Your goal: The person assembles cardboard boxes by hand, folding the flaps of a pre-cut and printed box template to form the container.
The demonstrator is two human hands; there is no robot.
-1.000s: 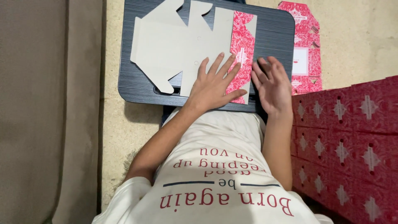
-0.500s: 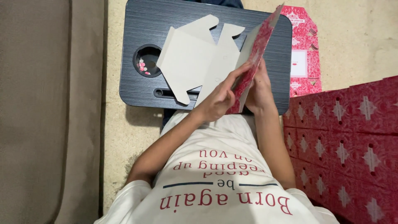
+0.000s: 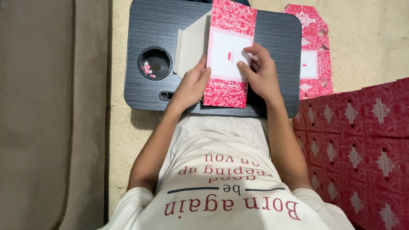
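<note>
Fingers (image 3: pixel 200 72) of both hands grasp a pink carton (image 3: pixel 228 55) over a black lap tray (image 3: pixel 281 38) on beige floor (image 3: pixel 366 38).

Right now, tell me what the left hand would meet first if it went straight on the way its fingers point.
The left hand points up and away along the pink carton's left edge. First in line is probably the plain grey flap beside that edge, lying on the black lap tray; depth is hard to judge.

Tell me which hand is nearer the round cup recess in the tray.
Left. The left hand rests just right of the recess; the right hand lies farther, across the pink carton.
</note>
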